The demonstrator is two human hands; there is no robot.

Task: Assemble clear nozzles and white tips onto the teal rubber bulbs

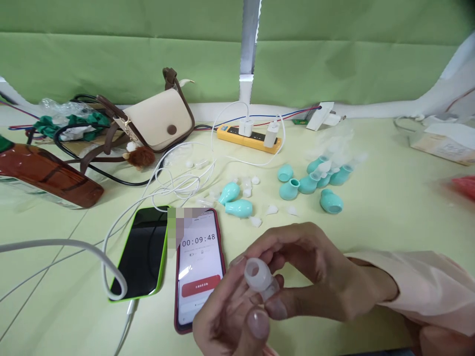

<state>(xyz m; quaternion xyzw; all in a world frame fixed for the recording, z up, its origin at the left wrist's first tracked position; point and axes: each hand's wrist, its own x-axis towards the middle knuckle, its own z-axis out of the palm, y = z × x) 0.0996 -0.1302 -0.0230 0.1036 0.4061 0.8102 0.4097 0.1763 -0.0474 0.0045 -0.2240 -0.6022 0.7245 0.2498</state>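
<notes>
Above the table's front edge, both hands hold a small translucent white hollow piece (259, 276), rounded, with a round opening facing up. My left hand (228, 316) cups it from below and the left, fingers curled against it. From the right, my right hand (319, 277) pinches its lower end between thumb and fingers. Beyond the hands, two teal bulbs (239, 208) lie on their sides. Several small white pieces (256, 221) are scattered around them. Farther right, more teal bulbs (289, 189) stand or lie in a group, some with translucent tips fitted.
Left of my hands lie a phone (200, 277) showing a timer and a green-edged phone (143, 252). White cables (178, 183) loop behind them. A yellow power strip (248, 139), a cream bag (158, 121) and a brown bottle (48, 173) stand farther back. A box (443, 143) sits right.
</notes>
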